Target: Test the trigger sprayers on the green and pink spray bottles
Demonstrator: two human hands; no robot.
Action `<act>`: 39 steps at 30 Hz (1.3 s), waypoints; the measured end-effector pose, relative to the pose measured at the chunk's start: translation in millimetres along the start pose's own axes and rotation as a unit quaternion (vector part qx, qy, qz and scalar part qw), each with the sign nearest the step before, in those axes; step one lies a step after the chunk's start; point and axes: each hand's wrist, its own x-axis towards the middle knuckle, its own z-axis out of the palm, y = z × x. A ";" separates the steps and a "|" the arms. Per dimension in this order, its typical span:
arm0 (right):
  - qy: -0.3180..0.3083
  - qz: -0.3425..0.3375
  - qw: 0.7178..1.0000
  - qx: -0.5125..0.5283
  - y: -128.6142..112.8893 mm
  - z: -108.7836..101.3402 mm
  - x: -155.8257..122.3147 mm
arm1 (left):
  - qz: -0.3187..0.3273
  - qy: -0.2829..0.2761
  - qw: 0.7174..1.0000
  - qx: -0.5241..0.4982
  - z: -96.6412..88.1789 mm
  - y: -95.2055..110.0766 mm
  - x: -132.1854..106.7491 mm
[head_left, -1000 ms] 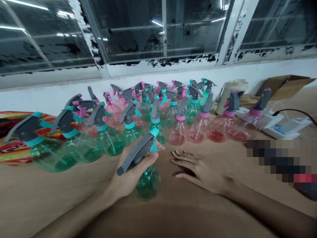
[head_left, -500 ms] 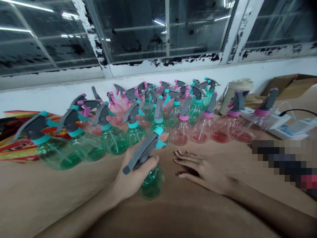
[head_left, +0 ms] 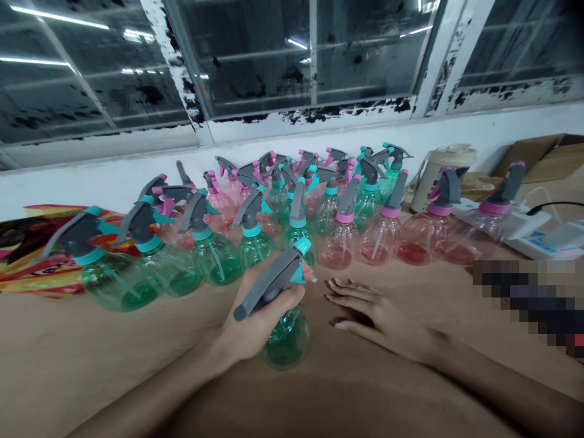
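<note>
My left hand [head_left: 255, 310] is wrapped round the neck of a green spray bottle [head_left: 287, 344] with a grey and teal trigger head. The bottle stands near the table's front, its nozzle pointing away to the right. Some of my left fingers are hidden behind the head. My right hand [head_left: 378, 310] rests on the table [head_left: 401, 395] to the right of that bottle, fingers stretched out and holding nothing. Just beyond it stands a pink spray bottle [head_left: 337, 252] with a pink collar.
Green spray bottles [head_left: 216, 258] line the left and pink ones [head_left: 420, 243] the right, with several more behind. A red-yellow packet [head_left: 45, 274] lies far left. At right are a beige jug [head_left: 440, 176], a cardboard box [head_left: 542, 155] and a white power strip [head_left: 538, 243].
The whole view has shifted slightly, so everything appears a little further right. My left hand still grips the green bottle, and my right hand stays flat on the table.
</note>
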 end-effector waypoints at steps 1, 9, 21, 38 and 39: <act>0.003 -0.001 1.000 0.004 0.3 0.1 0.0 | 0.002 -0.004 1.000 -0.015 0.0 1.7 0.4; 0.007 0.004 1.000 0.020 -1.5 -1.0 -0.2 | -0.006 -0.010 0.999 0.039 -0.1 1.5 -0.4; 0.002 0.009 1.000 0.014 -0.4 1.0 -0.1 | -0.013 0.024 0.998 0.063 1.0 -4.7 -3.7; 0.001 0.015 1.000 0.019 -1.2 0.0 -0.1 | 0.006 0.002 0.999 0.033 -3.3 -10.0 -0.2; 0.004 0.013 1.000 0.022 -1.1 0.1 -0.1 | 0.004 -0.004 1.000 0.030 -3.1 -9.0 -0.1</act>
